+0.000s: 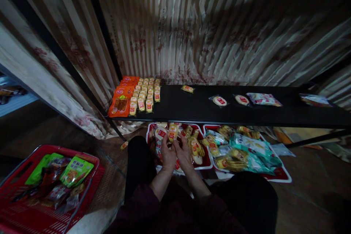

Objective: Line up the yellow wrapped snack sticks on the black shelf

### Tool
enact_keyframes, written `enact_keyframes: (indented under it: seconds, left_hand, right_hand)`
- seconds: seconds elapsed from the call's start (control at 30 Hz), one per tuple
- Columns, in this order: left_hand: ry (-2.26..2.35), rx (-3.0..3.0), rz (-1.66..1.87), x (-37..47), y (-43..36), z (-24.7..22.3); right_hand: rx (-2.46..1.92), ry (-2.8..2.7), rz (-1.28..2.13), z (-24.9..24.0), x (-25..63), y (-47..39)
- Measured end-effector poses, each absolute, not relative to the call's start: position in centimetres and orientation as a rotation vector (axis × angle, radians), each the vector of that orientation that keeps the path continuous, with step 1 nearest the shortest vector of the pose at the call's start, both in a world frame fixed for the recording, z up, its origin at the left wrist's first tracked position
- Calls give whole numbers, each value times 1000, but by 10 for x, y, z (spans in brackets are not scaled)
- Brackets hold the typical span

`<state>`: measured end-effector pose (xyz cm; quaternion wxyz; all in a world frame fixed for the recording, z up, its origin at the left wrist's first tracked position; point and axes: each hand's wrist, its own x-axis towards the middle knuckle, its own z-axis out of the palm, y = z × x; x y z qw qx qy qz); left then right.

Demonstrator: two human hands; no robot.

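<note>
My left hand (167,152) and my right hand (183,153) are side by side over a red-rimmed tray (206,163) on the floor, which holds several small yellow snack packets. Both hands close on one yellow packet (172,132) raised between their fingertips. Just above, a low black shelf (192,108) carries neat rows of the same yellow packets (145,97) at its left end, beside orange packets (120,105).
A second tray (279,175) to the right holds teal and yellow bags. Loose snacks (219,101) lie along the shelf. A red shopping basket (90,179) with packets stands at lower left. One packet (124,145) lies on the floor. Curtains hang behind.
</note>
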<state>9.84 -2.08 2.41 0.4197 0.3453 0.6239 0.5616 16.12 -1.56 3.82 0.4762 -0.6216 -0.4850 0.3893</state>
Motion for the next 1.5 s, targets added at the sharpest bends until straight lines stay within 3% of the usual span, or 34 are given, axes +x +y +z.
enact_keyframes:
  seconds: [0.4, 0.8, 1.5]
  left_hand:
    - [1491, 947, 1457, 91, -24, 39]
    - [1486, 944, 1538, 81, 6, 53]
    - [1562, 942, 1506, 53, 78, 72]
  right_hand:
    - [-1492, -1259, 972, 34, 162, -3]
    - [-1522, -1374, 714, 34, 152, 37]
    - [-1393, -1419, 774, 41, 121, 120]
